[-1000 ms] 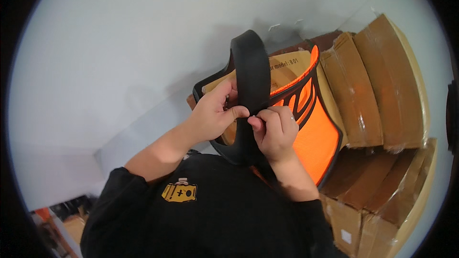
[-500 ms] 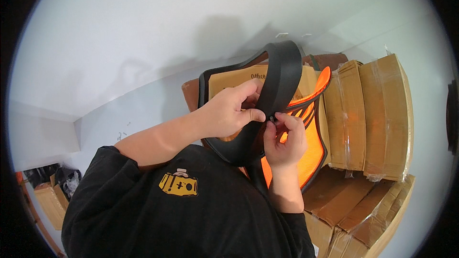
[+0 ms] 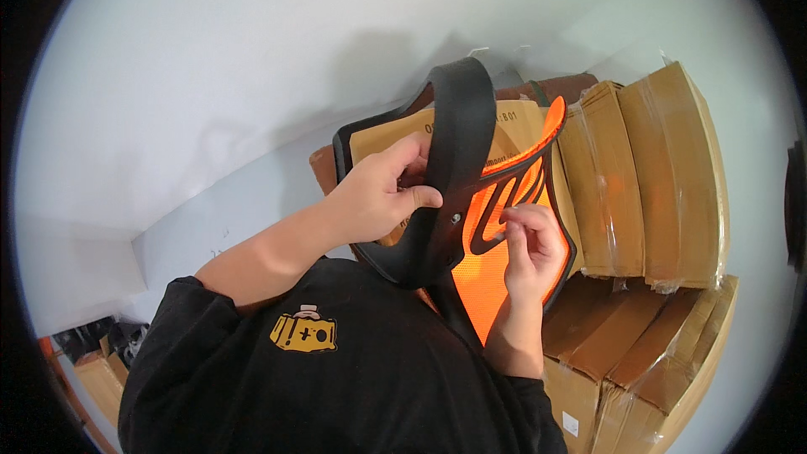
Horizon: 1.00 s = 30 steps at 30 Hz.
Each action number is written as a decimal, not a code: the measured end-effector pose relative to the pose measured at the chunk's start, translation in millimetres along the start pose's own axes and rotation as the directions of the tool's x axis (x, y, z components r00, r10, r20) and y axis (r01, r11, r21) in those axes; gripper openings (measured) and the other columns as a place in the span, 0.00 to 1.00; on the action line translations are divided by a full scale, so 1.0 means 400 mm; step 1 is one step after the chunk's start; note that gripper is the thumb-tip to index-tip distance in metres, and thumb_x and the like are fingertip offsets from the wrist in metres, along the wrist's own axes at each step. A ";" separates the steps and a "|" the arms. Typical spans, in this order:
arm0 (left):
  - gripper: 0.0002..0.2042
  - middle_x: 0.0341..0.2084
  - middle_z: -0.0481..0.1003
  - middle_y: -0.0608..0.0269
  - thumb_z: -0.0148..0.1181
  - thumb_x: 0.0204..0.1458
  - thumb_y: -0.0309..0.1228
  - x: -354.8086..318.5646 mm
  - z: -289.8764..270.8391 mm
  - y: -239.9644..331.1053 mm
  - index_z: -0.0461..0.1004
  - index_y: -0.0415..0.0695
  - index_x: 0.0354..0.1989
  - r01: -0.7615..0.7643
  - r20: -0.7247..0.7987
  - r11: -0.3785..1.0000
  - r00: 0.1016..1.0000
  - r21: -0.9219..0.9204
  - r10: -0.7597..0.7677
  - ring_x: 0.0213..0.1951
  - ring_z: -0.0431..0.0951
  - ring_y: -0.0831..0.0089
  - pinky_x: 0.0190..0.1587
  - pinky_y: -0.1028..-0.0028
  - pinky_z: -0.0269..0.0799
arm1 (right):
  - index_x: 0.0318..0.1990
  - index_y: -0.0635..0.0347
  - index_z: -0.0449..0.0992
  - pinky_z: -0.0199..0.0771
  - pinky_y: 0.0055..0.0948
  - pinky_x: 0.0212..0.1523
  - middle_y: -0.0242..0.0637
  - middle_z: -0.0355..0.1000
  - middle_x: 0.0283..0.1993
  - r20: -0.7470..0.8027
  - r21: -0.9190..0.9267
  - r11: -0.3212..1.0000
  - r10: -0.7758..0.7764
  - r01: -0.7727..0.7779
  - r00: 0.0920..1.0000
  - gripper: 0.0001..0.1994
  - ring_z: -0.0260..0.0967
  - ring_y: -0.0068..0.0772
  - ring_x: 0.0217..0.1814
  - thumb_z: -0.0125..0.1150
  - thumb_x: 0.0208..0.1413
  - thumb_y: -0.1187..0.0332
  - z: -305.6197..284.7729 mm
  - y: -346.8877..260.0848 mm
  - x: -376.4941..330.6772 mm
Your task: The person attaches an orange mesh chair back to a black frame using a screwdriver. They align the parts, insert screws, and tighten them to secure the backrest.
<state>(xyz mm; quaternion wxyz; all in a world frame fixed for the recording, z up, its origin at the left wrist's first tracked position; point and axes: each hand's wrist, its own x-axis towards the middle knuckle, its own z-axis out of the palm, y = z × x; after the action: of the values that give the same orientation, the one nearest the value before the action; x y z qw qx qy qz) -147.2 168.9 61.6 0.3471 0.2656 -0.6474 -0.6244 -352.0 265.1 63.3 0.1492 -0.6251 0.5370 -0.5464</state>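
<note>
My left hand is wrapped round a black plastic loop that looks like a chair armrest, thumb on its near face and fingers inside the loop. A small silvery screw shows in the black part, right of my left thumb. My right hand is apart from the screw, in front of an orange mesh chair back with a black frame. Its thumb and fingers are drawn together; whatever may be between them is too small to make out.
Behind the loop stands a cardboard box with print on it. Several taped brown cartons are stacked at the right. A pale wall rises beyond, and another open carton lies at the far lower left.
My right hand has come away from the screw and moved right, uncovering it. The loop and my left hand have shifted left in view; the left grip stays.
</note>
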 end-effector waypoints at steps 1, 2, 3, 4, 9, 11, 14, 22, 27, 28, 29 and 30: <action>0.15 0.30 0.69 0.65 0.57 0.46 0.22 0.001 -0.001 -0.013 0.62 0.39 0.43 -0.013 -0.014 0.999 1.000 0.035 0.014 0.34 0.68 0.80 0.38 0.78 0.66 | 0.33 0.68 0.73 0.66 0.20 0.34 0.40 0.70 0.33 0.080 0.027 0.997 0.073 -0.076 0.994 0.10 0.66 0.26 0.33 0.50 0.43 0.88 -0.007 0.002 -0.007; 0.14 0.30 0.71 0.63 0.57 0.47 0.22 0.003 0.001 -0.021 0.62 0.39 0.41 -0.027 -0.028 0.997 0.999 0.068 0.029 0.34 0.69 0.79 0.39 0.76 0.66 | 0.33 0.68 0.74 0.66 0.20 0.34 0.40 0.70 0.33 0.072 0.097 0.987 0.121 -0.128 0.990 0.11 0.67 0.26 0.33 0.51 0.42 0.88 -0.009 0.005 -0.016; 0.13 0.30 0.71 0.63 0.57 0.47 0.22 0.004 0.003 -0.020 0.62 0.39 0.41 -0.029 -0.028 0.998 0.999 0.051 0.030 0.34 0.69 0.79 0.38 0.77 0.66 | 0.33 0.68 0.74 0.66 0.19 0.33 0.40 0.71 0.34 0.068 0.167 0.970 0.168 -0.178 0.983 0.11 0.67 0.26 0.33 0.52 0.41 0.88 -0.008 0.008 -0.027; 0.13 0.30 0.71 0.63 0.57 0.47 0.22 0.004 0.006 -0.017 0.62 0.39 0.40 -0.030 -0.029 0.999 0.999 0.035 0.031 0.34 0.69 0.79 0.38 0.77 0.66 | 0.34 0.68 0.75 0.67 0.19 0.33 0.40 0.72 0.35 0.067 0.237 0.945 0.214 -0.224 0.974 0.12 0.68 0.26 0.34 0.52 0.40 0.89 -0.005 0.014 -0.036; 0.12 0.31 0.70 0.65 0.56 0.47 0.21 0.007 0.007 -0.022 0.63 0.39 0.40 -0.058 -0.018 0.998 0.998 -0.030 0.058 0.34 0.68 0.80 0.39 0.78 0.65 | 0.32 0.66 0.75 0.68 0.21 0.31 0.40 0.72 0.32 -0.091 -0.175 0.981 -0.104 0.087 0.990 0.11 0.69 0.27 0.34 0.62 0.36 0.85 0.016 0.038 -0.044; 0.12 0.32 0.70 0.65 0.56 0.48 0.21 0.010 0.004 -0.036 0.63 0.39 0.41 -0.084 -0.005 0.996 0.996 -0.019 0.084 0.34 0.68 0.81 0.39 0.79 0.65 | 0.30 0.66 0.74 0.68 0.23 0.31 0.39 0.71 0.30 -0.019 -0.308 0.949 -0.076 0.066 0.997 0.10 0.69 0.28 0.33 0.64 0.36 0.84 0.025 0.012 -0.035; 0.13 0.33 0.70 0.66 0.56 0.48 0.21 0.009 0.009 -0.025 0.62 0.39 0.42 -0.070 -0.003 0.994 0.998 -0.083 0.070 0.35 0.67 0.82 0.40 0.79 0.65 | 0.27 0.64 0.74 0.67 0.23 0.29 0.38 0.69 0.27 -0.035 -0.193 0.981 -0.038 0.030 0.999 0.09 0.68 0.29 0.31 0.66 0.35 0.82 0.048 0.033 -0.038; 0.14 0.33 0.69 0.66 0.56 0.48 0.21 0.002 0.000 -0.031 0.62 0.39 0.43 -0.059 -0.006 0.997 0.998 -0.048 0.059 0.35 0.68 0.83 0.41 0.79 0.65 | 0.25 0.66 0.70 0.67 0.20 0.31 0.39 0.68 0.29 0.040 -0.145 0.989 0.021 -0.015 0.999 0.08 0.67 0.28 0.32 0.61 0.38 0.86 0.050 0.034 -0.053; 0.26 0.36 0.65 0.69 0.58 0.48 0.27 -0.029 -0.042 -0.060 0.54 0.40 0.55 -0.008 -0.029 0.999 1.000 -0.047 0.006 0.37 0.64 0.82 0.42 0.81 0.61 | 0.30 0.64 0.71 0.69 0.24 0.30 0.40 0.69 0.30 -0.024 0.015 0.991 0.135 -0.134 0.991 0.08 0.69 0.35 0.33 0.61 0.40 0.81 0.107 0.033 -0.087; 0.26 0.38 0.66 0.67 0.57 0.48 0.25 -0.040 -0.055 -0.074 0.54 0.40 0.55 -0.009 -0.050 0.999 0.999 -0.051 0.007 0.39 0.66 0.81 0.42 0.80 0.62 | 0.30 0.64 0.70 0.69 0.26 0.32 0.41 0.69 0.31 0.029 -0.013 0.996 0.094 -0.094 0.995 0.08 0.69 0.36 0.34 0.60 0.41 0.81 0.119 0.038 -0.096; 0.26 0.39 0.67 0.65 0.57 0.48 0.24 -0.048 -0.069 -0.085 0.53 0.40 0.55 -0.012 -0.062 0.998 0.998 -0.060 0.008 0.41 0.67 0.80 0.43 0.80 0.64 | 0.31 0.64 0.70 0.68 0.27 0.34 0.41 0.69 0.31 0.077 -0.047 0.997 0.058 -0.054 0.995 0.08 0.68 0.37 0.35 0.60 0.42 0.81 0.129 0.046 -0.106; 0.27 0.41 0.67 0.64 0.56 0.48 0.24 -0.062 -0.090 -0.091 0.53 0.40 0.55 0.006 -0.074 0.998 0.997 -0.063 -0.010 0.42 0.67 0.79 0.43 0.79 0.64 | 0.32 0.64 0.70 0.68 0.28 0.36 0.41 0.69 0.32 0.126 -0.079 0.997 0.023 -0.013 0.992 0.08 0.68 0.38 0.36 0.59 0.42 0.81 0.140 0.049 -0.112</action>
<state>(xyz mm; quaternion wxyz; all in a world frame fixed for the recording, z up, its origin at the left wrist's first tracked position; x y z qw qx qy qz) -107.0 162.6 21.9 0.3765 0.2802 -0.6133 -0.6353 -306.9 272.7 4.5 0.1635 -0.6588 0.5530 -0.4831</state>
